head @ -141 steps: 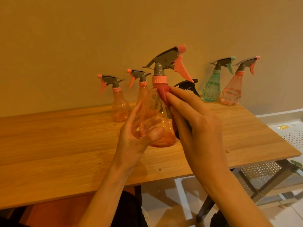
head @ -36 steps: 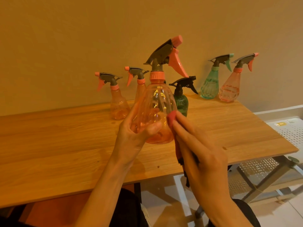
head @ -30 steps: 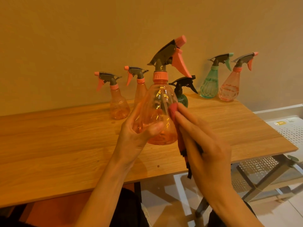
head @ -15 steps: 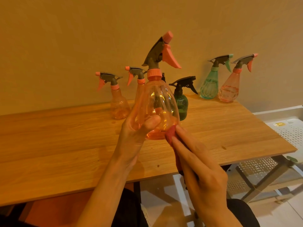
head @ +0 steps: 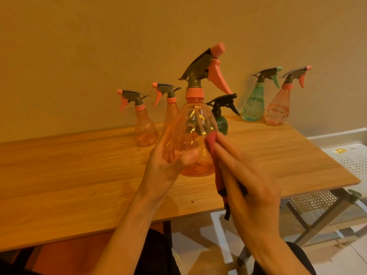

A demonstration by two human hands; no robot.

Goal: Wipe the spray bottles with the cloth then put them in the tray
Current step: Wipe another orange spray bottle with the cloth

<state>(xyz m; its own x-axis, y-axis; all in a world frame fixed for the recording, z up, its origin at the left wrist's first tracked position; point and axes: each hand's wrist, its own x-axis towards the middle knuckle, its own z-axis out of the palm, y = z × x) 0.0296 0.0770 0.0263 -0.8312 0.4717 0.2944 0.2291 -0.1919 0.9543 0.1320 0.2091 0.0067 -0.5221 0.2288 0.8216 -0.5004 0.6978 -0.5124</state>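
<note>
Red cloth (head: 213, 147) has slid back up from the base to the right flank of the orange spray bottle (head: 193, 139). Left hand (head: 168, 165) grasps it above the table (head: 79, 185); right hand (head: 248, 185) presses the cloth flat-fingered. Still wiping, tray (head: 353, 159) at right waits.

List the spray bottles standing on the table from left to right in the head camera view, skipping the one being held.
Peach bottle → narrow peach bottle, partly behind the held one → dark green bottle → teal bottle → pink bottle.
</note>
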